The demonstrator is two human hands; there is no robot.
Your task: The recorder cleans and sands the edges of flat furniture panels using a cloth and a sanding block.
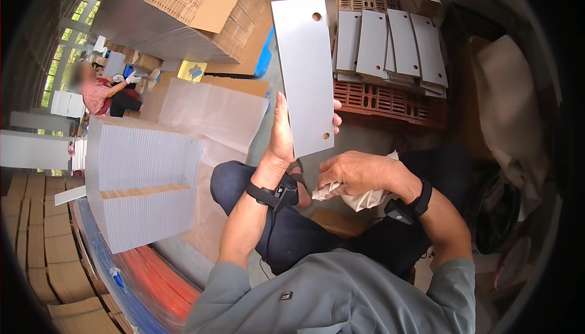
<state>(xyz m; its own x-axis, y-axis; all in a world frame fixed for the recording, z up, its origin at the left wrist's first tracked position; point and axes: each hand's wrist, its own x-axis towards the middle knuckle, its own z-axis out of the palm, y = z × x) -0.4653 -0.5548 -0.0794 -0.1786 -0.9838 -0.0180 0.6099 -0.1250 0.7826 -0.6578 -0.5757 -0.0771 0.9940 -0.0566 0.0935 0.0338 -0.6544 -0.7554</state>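
A long grey-white panel [304, 72] with a round hole near each end stands tilted up in front of me. My left hand [281, 130] grips it near its lower end, thumb on one edge and fingertips showing round the other. Below and to the right of the panel, my right hand [356, 172] is closed on a crumpled beige cloth [365, 200], which hangs under the fingers near my knees. The cloth is apart from the panel. Both wrists wear black straps with small devices.
Similar panels [372, 41] lean on a brown plastic crate [390, 102] at the far right. A tall stack of panels [146, 169] stands on the left. Behind it rise cardboard piles [177, 11]. Beige sheeting [512, 108] hangs at right. Another person [100, 93] sits at far left.
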